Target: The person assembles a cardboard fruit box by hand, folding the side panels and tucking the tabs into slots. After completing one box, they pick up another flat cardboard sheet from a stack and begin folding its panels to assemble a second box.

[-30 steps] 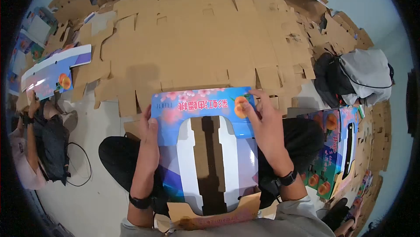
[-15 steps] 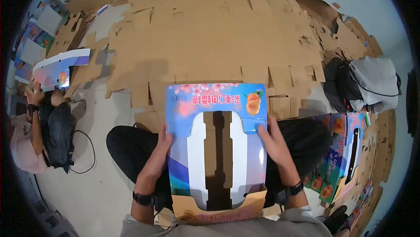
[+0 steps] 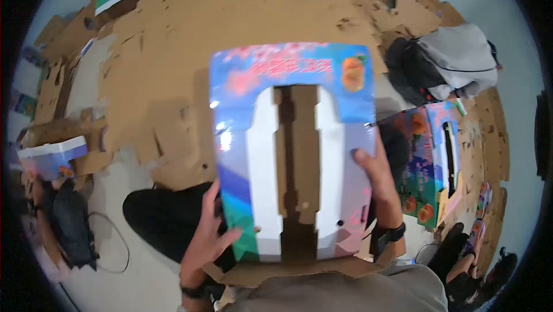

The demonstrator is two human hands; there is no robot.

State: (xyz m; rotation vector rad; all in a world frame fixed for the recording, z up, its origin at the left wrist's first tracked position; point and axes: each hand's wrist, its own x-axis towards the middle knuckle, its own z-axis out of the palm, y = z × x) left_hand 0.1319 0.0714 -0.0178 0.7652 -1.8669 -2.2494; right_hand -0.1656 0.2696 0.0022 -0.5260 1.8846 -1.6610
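A blue, purple and green printed peach carton [image 3: 233, 110] stands upright before me, pink blossoms and a peach picture along its top. A long cut-out with white side strips runs down its middle, showing brown card inside. My left hand [image 3: 204, 234] grips the lower left side, thumb near the green corner. On the right side, my right hand [image 3: 377, 176] has its thumb on the front face; its other fingers are partly hidden behind the edge. A brown flap [image 3: 305, 270] sticks out at the carton's bottom, against my grey shirt.
Flattened cardboard [image 3: 190, 29] covers the floor ahead. A stack of printed peach cartons [image 3: 423, 162] stands at my right, with a grey and black bag [image 3: 461, 61] beyond it. At far left another person [image 3: 69, 220] handles a printed carton [image 3: 55, 159]; someone else [image 3: 466, 277] sits at lower right.
The carton has come up and nearer, looking larger. My left hand has shifted down to its lower side, and the brown flap has swung lower. My view has turned toward the right.
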